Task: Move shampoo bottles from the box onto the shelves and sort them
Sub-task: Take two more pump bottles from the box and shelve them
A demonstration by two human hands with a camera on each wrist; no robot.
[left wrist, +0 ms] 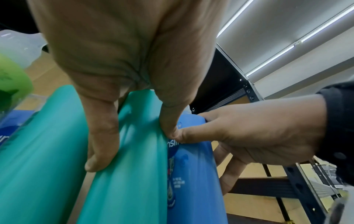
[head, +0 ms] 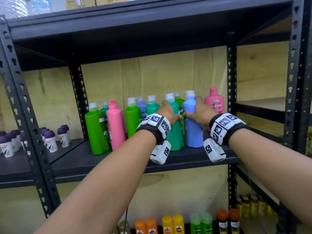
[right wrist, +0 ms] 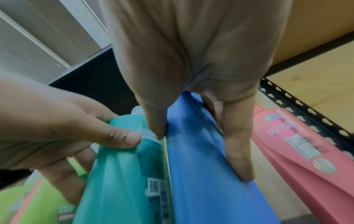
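The left hand (head: 168, 112) gripped a teal bottle (head: 175, 132) and the right hand (head: 200, 112) a blue bottle (head: 193, 130), fingers curled round each, both standing on the shelf (head: 118, 159); sorting seemed underway, next grouping them by colour

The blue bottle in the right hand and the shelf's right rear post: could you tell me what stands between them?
A pink Sunsilk pump bottle, seen in head and right wrist views.

Bare forearms, no sleeves. Black band on each wrist: left wristband (head: 154, 126), right wristband (head: 225, 126). White blocks with black square-pattern markers; white camera box beneath each.
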